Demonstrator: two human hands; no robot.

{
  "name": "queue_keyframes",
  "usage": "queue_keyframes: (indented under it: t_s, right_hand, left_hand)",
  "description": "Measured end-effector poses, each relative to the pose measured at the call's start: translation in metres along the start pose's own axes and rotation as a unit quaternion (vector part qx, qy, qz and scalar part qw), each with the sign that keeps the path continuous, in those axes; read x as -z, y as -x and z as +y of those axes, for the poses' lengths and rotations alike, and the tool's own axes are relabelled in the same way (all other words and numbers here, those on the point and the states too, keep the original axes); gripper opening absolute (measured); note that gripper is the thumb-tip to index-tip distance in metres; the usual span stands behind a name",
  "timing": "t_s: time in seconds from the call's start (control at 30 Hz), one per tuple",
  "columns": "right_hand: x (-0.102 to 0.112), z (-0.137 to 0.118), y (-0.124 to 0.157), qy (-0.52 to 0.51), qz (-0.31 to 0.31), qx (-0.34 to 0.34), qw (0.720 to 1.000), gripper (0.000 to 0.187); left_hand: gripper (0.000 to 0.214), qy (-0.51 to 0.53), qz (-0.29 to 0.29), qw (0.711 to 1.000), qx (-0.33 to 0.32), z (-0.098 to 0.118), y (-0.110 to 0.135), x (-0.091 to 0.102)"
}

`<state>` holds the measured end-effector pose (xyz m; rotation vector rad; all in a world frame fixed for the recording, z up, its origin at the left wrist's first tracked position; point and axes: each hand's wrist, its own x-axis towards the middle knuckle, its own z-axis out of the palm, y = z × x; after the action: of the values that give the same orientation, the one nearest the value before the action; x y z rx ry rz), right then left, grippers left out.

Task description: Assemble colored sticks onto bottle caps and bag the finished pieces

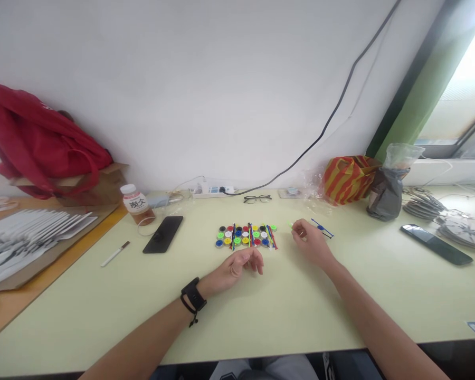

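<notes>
Small round discs (238, 241) in several colours lie in rows on the table, with thin plastic sticks (250, 235) in blue, red, yellow and other colours laid across them. Just in front of these rows is my left hand (243, 264), its fingers loosely bent and apart, with nothing visible in them. My right hand (311, 241) is to the right of the rows, fingertips pinched together. A bit of bright green (291, 225) shows at those fingertips; its shape is mostly hidden. Beside the right hand's knuckles lies a blue stick with a disc at its middle (320, 227).
Behind the discs are glasses (257, 199) and a power strip (214, 191). A black phone (163, 234), a pen (115, 254) and a bottle (136, 205) stand or lie leftward. On the right are a dark elongated object (436, 244), stacked flat discs (463, 228) and bags (348, 179).
</notes>
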<state>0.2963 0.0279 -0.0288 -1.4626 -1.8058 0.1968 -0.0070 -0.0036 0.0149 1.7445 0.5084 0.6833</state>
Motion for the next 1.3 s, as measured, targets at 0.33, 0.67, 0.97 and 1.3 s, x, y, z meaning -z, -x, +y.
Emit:
queue_keyframes:
  t_s: [0.33, 0.67, 0.97, 1.3]
  right_hand:
    - [0.003, -0.009, -0.003, -0.087, 0.025, -0.007, 0.996, 0.02]
    - [0.002, -0.011, -0.002, -0.128, 0.068, -0.059, 0.988, 0.018]
    - [-0.012, -0.006, 0.002, -0.132, 0.049, -0.055, 0.988, 0.024]
    - [-0.016, -0.001, 0.0, -0.116, 0.035, -0.038, 0.992, 0.024]
  left_hand:
    - [0.037, -0.024, 0.038, 0.998, 0.04, 0.001, -0.003, -0.002]
    - [0.031, -0.037, 0.035, 0.998, 0.049, 0.0, -0.004, -0.002]
    - [0.027, -0.096, 0.029, 0.992, 0.081, -0.001, -0.006, -0.001]
    - [0.028, -0.111, 0.025, 0.99, 0.082, -0.004, -0.006, 0.0]
